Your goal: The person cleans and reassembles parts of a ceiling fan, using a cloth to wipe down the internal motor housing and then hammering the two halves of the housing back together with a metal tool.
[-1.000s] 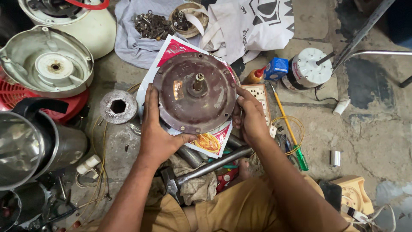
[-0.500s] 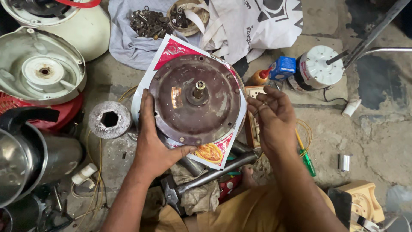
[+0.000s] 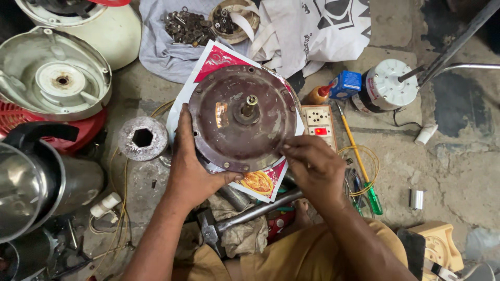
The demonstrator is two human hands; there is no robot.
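Note:
A round brown metal motor housing [image 3: 242, 118] with a brass shaft at its middle rests on a red and white printed paper [image 3: 219, 58]. My left hand [image 3: 188, 165] grips its left rim, thumb under the lower edge. My right hand [image 3: 312, 167] touches the lower right rim with pinched fingertips; whether they hold anything small I cannot tell. Below my hands a hammer [image 3: 245, 216] lies across a dirty rag.
A grey cloth with several nuts and washers [image 3: 188, 27] lies at the top, a metal disc with a hex hole [image 3: 142, 138] to the left. A switch board [image 3: 319, 120], a green-handled screwdriver [image 3: 360, 167], a small white motor [image 3: 386, 86] and an oil bottle sit to the right. Appliance shells crowd the left.
My right hand came off the right rim, opened beside it, and now pinches at the lower right edge. The housing has stayed gripped in my left hand.

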